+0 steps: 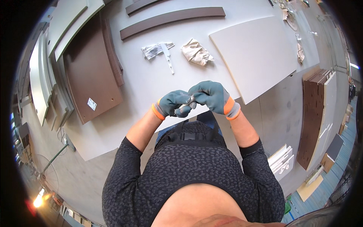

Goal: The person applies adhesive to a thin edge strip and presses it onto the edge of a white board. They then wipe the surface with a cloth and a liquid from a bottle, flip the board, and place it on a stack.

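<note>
My left hand (pixel 176 103) and my right hand (pixel 208 96), both in grey-green gloves with orange cuffs, meet over the table's near edge. Their fingers are closed together around a small, greyish, crumpled bit (pixel 192 101) that I cannot make out. Beyond them, a white plastic spatula-like scraper (pixel 167 58) lies partly on a crumpled grey-white striped rag (pixel 152 50). Just right of it sits a bunched beige cloth (pixel 196 52). Neither hand touches these.
A large white panel (pixel 257 53) lies at right on the pale table (pixel 140 81). Brown panels (pixel 89 72) and white panels (pixel 39 72) are stacked at left. Curved brown strips (pixel 172 20) lie at the far side. Another panel stack (pixel 314 117) stands right.
</note>
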`<state>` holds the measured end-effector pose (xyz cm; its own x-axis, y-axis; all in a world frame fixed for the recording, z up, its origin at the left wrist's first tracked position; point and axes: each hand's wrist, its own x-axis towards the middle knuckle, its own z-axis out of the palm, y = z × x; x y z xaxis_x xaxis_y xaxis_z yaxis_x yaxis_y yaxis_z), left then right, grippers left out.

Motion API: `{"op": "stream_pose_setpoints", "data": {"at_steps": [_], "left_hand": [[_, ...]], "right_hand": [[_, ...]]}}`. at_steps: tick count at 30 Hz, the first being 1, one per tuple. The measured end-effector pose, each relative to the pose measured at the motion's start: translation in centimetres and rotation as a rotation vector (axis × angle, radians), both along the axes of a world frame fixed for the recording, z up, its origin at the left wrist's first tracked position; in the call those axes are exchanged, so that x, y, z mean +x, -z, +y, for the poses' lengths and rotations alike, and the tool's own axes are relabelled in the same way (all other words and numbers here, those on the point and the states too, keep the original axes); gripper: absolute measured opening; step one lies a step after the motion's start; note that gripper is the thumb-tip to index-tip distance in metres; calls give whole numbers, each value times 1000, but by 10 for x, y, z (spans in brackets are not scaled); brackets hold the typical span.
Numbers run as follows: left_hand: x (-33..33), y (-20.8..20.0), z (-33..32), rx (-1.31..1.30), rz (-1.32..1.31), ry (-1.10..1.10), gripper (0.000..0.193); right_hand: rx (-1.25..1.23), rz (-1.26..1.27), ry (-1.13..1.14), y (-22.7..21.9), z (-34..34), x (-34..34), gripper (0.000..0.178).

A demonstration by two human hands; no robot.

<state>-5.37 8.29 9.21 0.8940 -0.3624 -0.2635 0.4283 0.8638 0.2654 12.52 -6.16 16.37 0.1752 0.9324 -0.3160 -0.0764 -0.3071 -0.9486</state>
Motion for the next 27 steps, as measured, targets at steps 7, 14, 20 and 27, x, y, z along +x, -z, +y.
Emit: {"op": "stream_pose_setpoints", "data": {"at_steps": [7,14,20,27], "left_hand": [[4,-9,2,393,160,9,34],[11,-7,-19,2250,-196,-11,16],[2,-4,3,1120,157,-115,26],[2,-20,45,890,58,329,29]], "right_hand": [[-164,-62,-23,7,3,-2,19],[-444,274,266,54,12,-12,24],[-283,97,126,43,13,-18,27],[-72,-267,-213,54,8,-25,34]]}}
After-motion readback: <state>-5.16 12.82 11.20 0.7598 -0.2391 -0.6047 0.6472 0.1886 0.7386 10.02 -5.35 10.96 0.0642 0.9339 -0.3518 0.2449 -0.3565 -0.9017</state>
